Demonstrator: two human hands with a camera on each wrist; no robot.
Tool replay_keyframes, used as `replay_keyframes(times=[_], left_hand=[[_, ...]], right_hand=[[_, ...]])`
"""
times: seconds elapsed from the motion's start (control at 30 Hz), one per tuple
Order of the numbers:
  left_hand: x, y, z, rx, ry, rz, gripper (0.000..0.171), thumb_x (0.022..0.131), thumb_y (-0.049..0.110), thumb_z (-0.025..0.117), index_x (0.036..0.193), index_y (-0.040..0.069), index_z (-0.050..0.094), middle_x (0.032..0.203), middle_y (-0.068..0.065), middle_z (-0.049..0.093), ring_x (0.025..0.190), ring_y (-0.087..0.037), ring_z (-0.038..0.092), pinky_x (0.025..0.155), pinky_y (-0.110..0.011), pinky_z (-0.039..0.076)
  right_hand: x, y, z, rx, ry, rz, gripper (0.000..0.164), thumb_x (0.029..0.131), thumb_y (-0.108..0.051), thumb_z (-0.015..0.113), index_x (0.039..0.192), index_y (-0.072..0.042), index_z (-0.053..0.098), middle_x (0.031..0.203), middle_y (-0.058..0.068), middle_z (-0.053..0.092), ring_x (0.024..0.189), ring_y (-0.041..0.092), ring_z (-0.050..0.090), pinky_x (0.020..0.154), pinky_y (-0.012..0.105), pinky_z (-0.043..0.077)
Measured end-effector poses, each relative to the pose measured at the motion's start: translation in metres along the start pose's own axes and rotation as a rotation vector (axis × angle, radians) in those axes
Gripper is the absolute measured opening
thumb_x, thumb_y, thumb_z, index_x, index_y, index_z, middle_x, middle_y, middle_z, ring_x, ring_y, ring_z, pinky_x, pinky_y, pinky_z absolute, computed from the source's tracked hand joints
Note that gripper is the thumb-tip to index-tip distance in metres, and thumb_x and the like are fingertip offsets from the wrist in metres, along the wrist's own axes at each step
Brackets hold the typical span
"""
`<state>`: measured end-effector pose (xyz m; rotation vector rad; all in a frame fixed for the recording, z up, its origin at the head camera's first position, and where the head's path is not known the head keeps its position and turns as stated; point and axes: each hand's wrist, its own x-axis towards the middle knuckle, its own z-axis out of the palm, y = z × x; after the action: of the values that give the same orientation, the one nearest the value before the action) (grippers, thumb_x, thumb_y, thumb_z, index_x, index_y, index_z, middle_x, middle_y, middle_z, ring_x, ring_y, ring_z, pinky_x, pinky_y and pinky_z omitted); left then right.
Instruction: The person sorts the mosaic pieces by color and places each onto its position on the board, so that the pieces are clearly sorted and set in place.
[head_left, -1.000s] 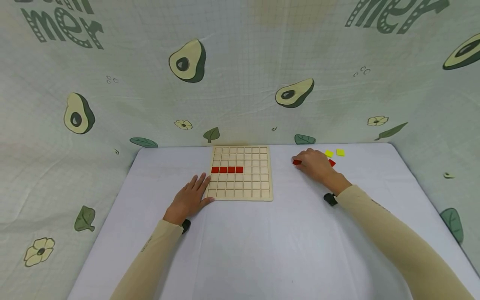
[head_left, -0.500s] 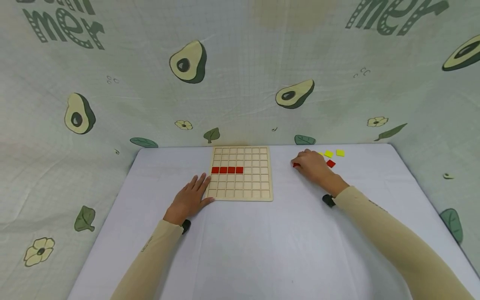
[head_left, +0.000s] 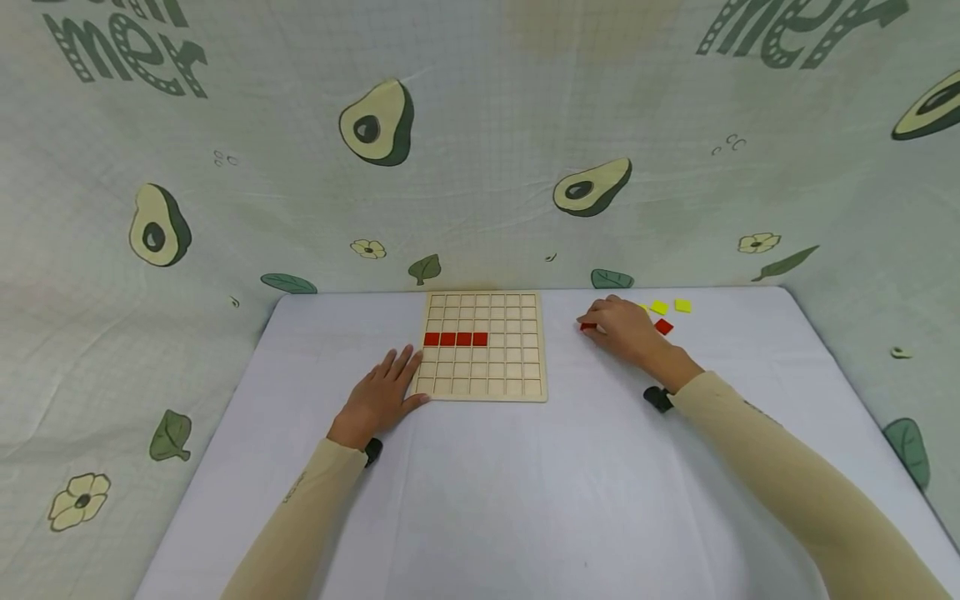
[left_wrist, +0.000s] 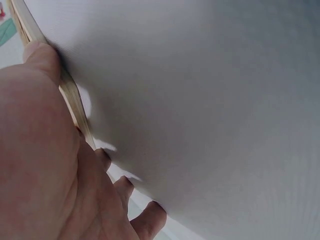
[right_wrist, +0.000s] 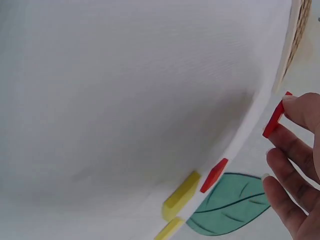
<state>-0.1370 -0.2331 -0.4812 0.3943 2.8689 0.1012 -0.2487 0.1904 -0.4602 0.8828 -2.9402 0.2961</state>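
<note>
A square wooden board (head_left: 480, 388) with a grid of recesses lies toward the back of the white table. One of its rows carries several red square tiles (head_left: 456, 339), side by side from the left edge. My left hand (head_left: 377, 402) rests at the board's left side, fingers spread, its thumb against the board's edge in the left wrist view. Right of the board, my right hand (head_left: 626, 329) pinches another red tile (right_wrist: 274, 118) between thumb and index finger. In the head view the fingers partly cover that tile.
Behind the right hand lie a loose red tile (head_left: 663, 327) and yellow tiles (head_left: 682, 306), one partly hidden by the hand. A printed cloth backdrop (head_left: 480, 208) rises at the table's rear edge.
My right hand has shifted slightly left with the red tile, and part of another yellow tile now shows behind it. The left hand stays in place.
</note>
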Motion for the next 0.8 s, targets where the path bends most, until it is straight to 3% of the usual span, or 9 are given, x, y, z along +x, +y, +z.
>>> replay_keyframes(times=[0.5,0.8], left_hand=[[-0.002,0.005,-0.006,-0.006,-0.017,-0.003,0.082,0.108,0.046,0.058,0.168,0.004,0.022,0.176,-0.020,0.018,0.160,-0.046,0.018,0.127,-0.059,0.026],[-0.005,0.008,-0.012,-0.013,-0.030,-0.005,0.080,0.109,0.045,0.057,0.168,0.003,0.022,0.176,-0.020,0.017,0.160,-0.046,0.018,0.127,-0.059,0.027]], right_hand=[[0.009,-0.025,-0.005,-0.011,0.067,-0.114,0.027,0.090,-0.006,0.085,0.117,-0.006,0.082,0.109,0.010,0.077,0.102,0.030,0.067,0.085,0.041,0.061],[0.015,-0.046,-0.005,0.022,0.167,-0.251,0.026,0.087,-0.005,0.087,0.112,-0.005,0.083,0.105,0.009,0.077,0.098,0.029,0.069,0.083,0.040,0.060]])
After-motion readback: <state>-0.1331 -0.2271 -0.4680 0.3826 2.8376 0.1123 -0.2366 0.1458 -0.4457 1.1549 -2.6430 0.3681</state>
